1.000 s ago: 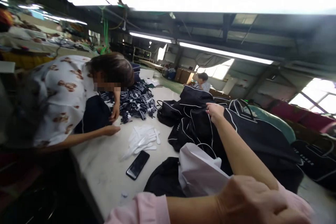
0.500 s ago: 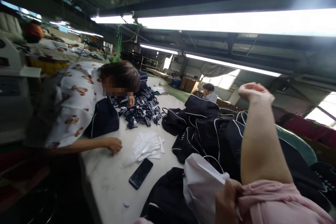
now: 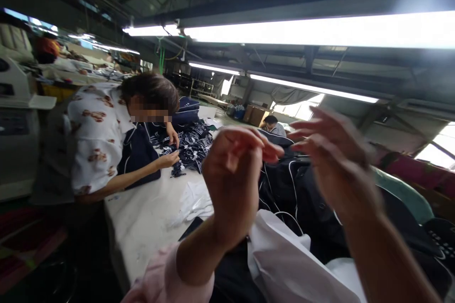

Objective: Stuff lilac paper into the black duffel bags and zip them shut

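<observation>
My left hand (image 3: 232, 182) is raised in the middle of the view, its fingers curled and pressed toward the thumb. Whether anything is pinched there is hidden. A pink sleeve (image 3: 159, 274) is bunched on that forearm. My right hand (image 3: 334, 161), somewhat blurred, is held up at the right with fingers apart and nothing in it. Below the hands, a white sheet (image 3: 280, 251) lies over black fabric bags. Black bags with white piping (image 3: 309, 194) are heaped behind my right hand. Part of a dark phone (image 3: 190, 227) shows beside my left forearm.
Across the pale table (image 3: 142, 227), a co-worker in a patterned white shirt (image 3: 95, 128) leans over a pile of black-and-white printed straps (image 3: 192, 147). White pieces in clear plastic (image 3: 194, 201) lie nearby. Another person (image 3: 273, 125) sits farther back. A long lamp hangs overhead.
My left hand has let go of the pink sleeve on my right arm and risen to the middle. My right hand has lowered and opened. The co-worker's hand moved from the tabletop to the straps.
</observation>
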